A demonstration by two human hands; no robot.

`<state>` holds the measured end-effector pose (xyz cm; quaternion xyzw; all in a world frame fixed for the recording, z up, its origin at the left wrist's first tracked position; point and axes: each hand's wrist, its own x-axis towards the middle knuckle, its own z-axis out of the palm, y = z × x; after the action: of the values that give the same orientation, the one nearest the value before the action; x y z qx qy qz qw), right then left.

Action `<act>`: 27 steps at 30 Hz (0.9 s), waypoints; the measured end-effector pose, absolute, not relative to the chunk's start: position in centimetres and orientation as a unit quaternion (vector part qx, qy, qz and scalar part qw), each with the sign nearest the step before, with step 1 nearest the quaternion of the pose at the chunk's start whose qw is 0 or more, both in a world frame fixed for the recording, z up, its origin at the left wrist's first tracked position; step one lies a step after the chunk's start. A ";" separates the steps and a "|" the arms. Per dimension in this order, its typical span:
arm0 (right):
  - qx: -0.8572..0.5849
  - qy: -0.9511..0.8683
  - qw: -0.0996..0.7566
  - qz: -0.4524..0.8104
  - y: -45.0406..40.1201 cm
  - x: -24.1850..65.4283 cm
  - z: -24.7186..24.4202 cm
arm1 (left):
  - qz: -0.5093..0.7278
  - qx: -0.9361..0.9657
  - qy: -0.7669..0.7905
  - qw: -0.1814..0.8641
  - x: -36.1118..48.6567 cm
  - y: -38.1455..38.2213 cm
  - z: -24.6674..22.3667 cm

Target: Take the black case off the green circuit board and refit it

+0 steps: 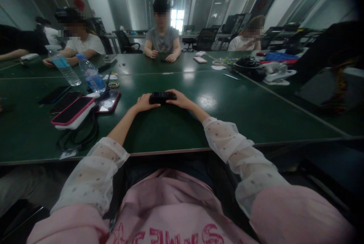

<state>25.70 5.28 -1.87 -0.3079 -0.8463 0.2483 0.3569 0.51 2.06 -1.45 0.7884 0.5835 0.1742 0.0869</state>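
Note:
A small black rectangular device point(162, 98) is held just above or on the green table, in front of me; its exact kind is too dark to make out. My left hand point(146, 102) grips its left end, with the thumb along the near side. At the opposite end, my right hand point(178, 98) closes round it in the same way, thumb toward me. Parts of the fingers are hidden behind the device. Both forearms reach out over the table edge in sheer white dotted sleeves.
Left of my hands lie a pink-rimmed phone point(74, 110), another phone point(109, 102) and black cables point(82, 134). Two water bottles point(92, 75) stand behind them. At the right are a pen point(231, 76), cables point(247, 63) and a white device point(278, 75). Several people sit around the green table point(227, 111).

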 end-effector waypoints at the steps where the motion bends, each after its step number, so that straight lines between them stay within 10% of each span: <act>1: -0.307 -0.846 0.358 0.249 5.3 25.7 -1.9 | 0.172 0.789 0.583 0.087 0.5 2.1 -1.4; 27: -0.298 -0.845 0.353 0.270 4.8 25.8 -1.7 | 0.172 0.781 0.594 0.085 0.7 2.0 -1.4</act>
<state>25.77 4.82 -1.71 -0.2984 -0.8446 0.2696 0.3535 0.66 1.97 -1.42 0.7813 0.5939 0.1721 0.0854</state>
